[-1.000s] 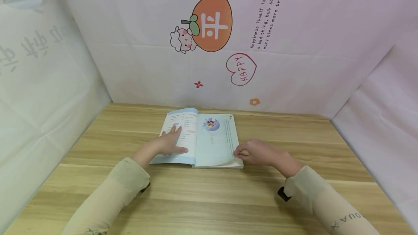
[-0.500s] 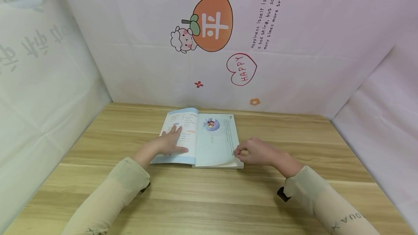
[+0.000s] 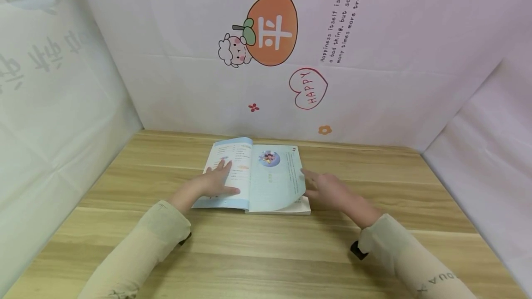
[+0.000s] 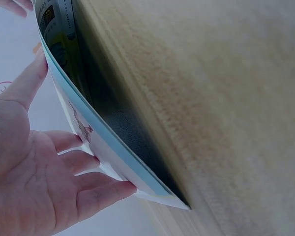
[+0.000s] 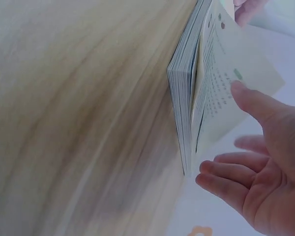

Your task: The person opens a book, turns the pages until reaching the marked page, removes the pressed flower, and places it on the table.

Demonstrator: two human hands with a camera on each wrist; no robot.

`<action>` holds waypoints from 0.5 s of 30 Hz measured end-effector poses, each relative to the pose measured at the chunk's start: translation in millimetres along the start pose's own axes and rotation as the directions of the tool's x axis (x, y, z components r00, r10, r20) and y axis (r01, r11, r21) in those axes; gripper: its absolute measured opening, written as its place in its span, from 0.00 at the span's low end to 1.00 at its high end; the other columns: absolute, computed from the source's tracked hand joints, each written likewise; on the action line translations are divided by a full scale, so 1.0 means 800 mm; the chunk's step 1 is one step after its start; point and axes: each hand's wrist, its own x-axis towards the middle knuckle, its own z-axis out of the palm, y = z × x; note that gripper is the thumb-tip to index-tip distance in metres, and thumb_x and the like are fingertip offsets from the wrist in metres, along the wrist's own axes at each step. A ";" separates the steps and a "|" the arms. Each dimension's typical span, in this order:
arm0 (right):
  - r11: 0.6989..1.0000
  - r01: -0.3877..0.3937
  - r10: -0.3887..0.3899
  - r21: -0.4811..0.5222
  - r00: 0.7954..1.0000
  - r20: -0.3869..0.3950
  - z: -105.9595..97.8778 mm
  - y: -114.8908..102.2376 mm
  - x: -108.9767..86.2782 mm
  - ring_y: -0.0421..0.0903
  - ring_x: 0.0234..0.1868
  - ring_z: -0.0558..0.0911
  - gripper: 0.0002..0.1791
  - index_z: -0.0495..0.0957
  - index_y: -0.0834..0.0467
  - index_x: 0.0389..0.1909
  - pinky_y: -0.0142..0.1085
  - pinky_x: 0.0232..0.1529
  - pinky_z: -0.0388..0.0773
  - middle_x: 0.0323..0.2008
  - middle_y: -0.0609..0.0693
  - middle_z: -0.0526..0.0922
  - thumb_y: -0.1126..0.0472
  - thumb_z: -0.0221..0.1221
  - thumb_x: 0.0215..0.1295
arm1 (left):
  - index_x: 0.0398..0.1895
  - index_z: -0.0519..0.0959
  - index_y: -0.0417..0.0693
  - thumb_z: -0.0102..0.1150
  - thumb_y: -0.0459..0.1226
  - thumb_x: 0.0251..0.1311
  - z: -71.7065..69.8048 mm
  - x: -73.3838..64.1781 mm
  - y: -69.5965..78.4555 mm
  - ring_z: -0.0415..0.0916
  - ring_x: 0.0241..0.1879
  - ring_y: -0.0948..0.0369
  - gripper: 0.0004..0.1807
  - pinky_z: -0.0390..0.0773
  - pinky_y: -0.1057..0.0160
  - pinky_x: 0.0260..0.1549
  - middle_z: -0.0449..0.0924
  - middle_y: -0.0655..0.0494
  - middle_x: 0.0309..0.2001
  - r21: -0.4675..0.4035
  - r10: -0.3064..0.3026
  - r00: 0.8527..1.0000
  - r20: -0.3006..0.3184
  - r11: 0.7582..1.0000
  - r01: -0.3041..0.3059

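Head: we look forward and down, farthest back | left wrist: we face the left hand point(image 4: 42, 174), close | right wrist: likewise the right hand point(image 5: 265, 169) — all share the open paperback point(image 3: 263, 186)

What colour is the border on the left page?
The border is light blue, clearest in the head view.

Paperback book point(image 3: 250, 179) lay open near the far edge of the wood-grain table point(image 3: 249, 253). Left page point(image 3: 238, 180) was white, printed, light-blue bands along far and near edges; that side bowed up, dark gap beneath. Right page point(image 3: 276, 186) was pale blue-green with round illustration point(image 3: 269, 158) and text, near corner lifted, white page point(image 3: 301, 206) showing underneath, thick page block point(image 5: 181, 93) below.
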 end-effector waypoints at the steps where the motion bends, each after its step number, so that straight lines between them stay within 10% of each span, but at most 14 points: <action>1: 1.000 -0.021 0.021 0.015 1.000 -0.006 0.001 0.000 0.000 0.40 0.16 0.69 0.37 0.61 0.62 0.67 0.32 0.20 0.67 0.35 0.63 0.82 0.51 0.61 0.61 | 0.73 0.36 0.44 0.56 0.58 0.57 0.000 0.000 0.000 0.31 0.67 0.35 0.54 0.39 0.37 0.61 0.27 0.42 0.72 0.001 0.000 1.000 0.001 1.000 0.000; 7: 0.992 -0.060 0.064 0.110 0.997 -0.033 0.008 -0.002 0.006 0.49 0.47 0.78 0.39 0.60 0.56 0.69 0.39 0.38 0.74 0.57 0.61 0.73 0.44 0.59 0.61 | 0.73 0.36 0.44 0.55 0.59 0.57 0.001 0.002 -0.001 0.31 0.67 0.35 0.54 0.39 0.37 0.61 0.28 0.41 0.72 0.010 0.002 1.000 -0.003 1.000 -0.002; 15: 0.967 0.030 -0.022 0.251 0.999 -0.035 0.015 -0.017 0.015 0.52 0.57 0.74 0.39 0.57 0.57 0.69 0.43 0.52 0.73 0.65 0.56 0.63 0.46 0.58 0.62 | 0.73 0.36 0.43 0.54 0.59 0.57 0.001 0.002 -0.001 0.31 0.67 0.35 0.53 0.39 0.38 0.62 0.28 0.41 0.72 0.026 0.006 1.000 -0.001 1.000 -0.006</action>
